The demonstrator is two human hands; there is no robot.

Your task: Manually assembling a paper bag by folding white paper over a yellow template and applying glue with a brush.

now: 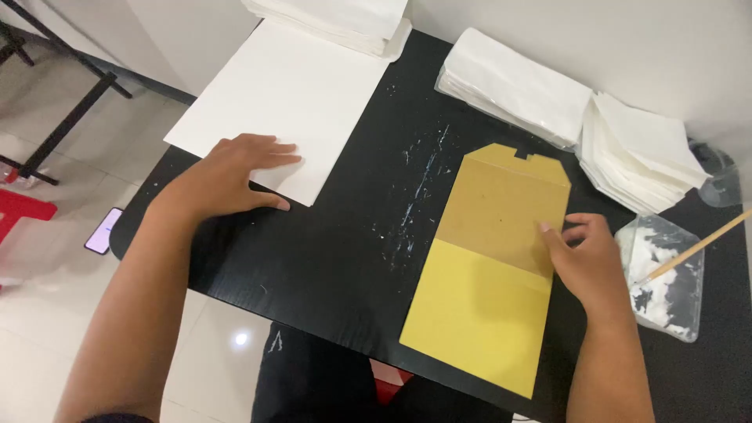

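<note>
A long yellow-brown card envelope [489, 266] lies flat on the black table [352, 235], its flap end pointing away from me. My right hand [587, 262] rests on its right edge, fingers pressing the card near the middle. My left hand [227, 176] lies spread and flat on the near corner of a stack of large white sheets [290, 94] at the table's left side. Neither hand grips anything.
Stacks of folded white paper [517, 82] and smaller white sheets [642, 149] sit at the back right. A clear tray of white paste [666, 274] with a wooden stick [697, 247] stands at the right. Dried paste smears [419, 188] mark the table middle. A phone [103, 231] lies on the floor.
</note>
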